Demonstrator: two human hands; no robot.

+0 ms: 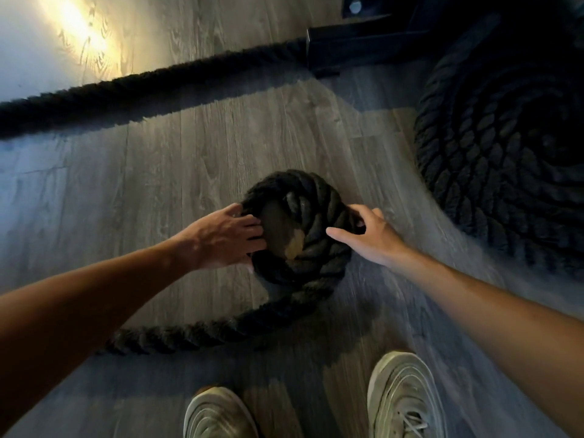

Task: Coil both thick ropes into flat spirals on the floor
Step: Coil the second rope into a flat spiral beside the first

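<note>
Across the grey wood-plank floor (189, 169), at the far left, a long stretch of thick black twisted rope (142, 86) lies straight and runs up towards a black metal frame (363, 39). We cannot tell whether it belongs to the rope we are working on.

Our left hand (227, 238) is spread, its fingers fairly straight, pressing against the left side of the small spiral of black rope (316, 248) and gripping nothing. This spiral lies on the floor in the middle, just ahead of our pale trainers (404, 396), with only a few turns wound round a gap of bare floor. Its loose tail (177, 336) leaves the near edge and trails off to the left.

Our right hand (369, 238) holds the spiral's right edge, fingers curled over the outer turn and thumb laid across the top.

At the far right, the large finished spiral of black rope (505, 147) lies flat, well apart from our hands.

We judge that one rope is done and the second barely begun. The next move probably calls for pinning the centre flat with one hand while the other feeds the tail snugly round the outer turn. The rope looks heavy and stiff, so the turns may spring open if we let go.
</note>
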